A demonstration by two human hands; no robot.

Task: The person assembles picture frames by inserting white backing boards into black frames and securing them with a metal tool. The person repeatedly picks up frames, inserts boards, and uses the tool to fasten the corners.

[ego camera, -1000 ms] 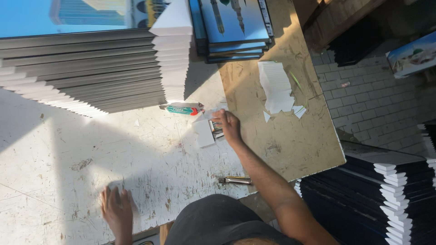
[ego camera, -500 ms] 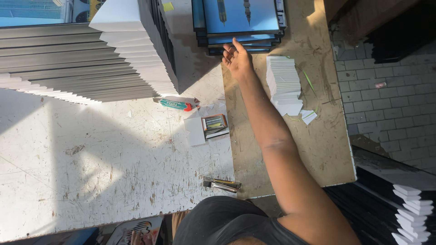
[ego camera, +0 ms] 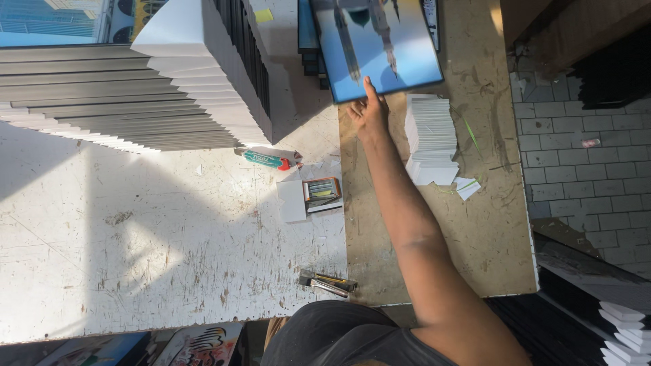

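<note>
We are counting one hand in view: our right hand (ego camera: 369, 112) is stretching forward along the brown board (ego camera: 488, 224), its fingers closing on the near edge of a blue framed picture (ego camera: 376, 44), with the thumb lying on the glossy face. The picture is tilting off the top of a small pile of similar frames at the far end of the board. Our left hand is lying outside the view, so we cannot tell its grip.

Beside the hand we are seeing one stack of small white cards (ego camera: 430, 139), with two loose white scraps (ego camera: 468, 186) just past its near end. One glue tube (ego camera: 268, 160), green with a red cap, is lying on the white table (ego camera: 135, 257). One utility knife (ego camera: 327, 282) is resting at the seam between table and board. One big fanned stack of dark flat panels (ego camera: 102, 102) is leaning across the far left, with a second stack of white-edged panels (ego camera: 203, 74) standing against it.

The white table is looking scratched and stained, half in sunlight. To the right we are looking down on a grey brick floor (ego camera: 583, 176), with more dark panels piled at the lower right.

One small open box (ego camera: 321, 193) is sitting near the tube, holding small thin pieces too small to tell, its white lid (ego camera: 291, 200) lying beside it.
</note>
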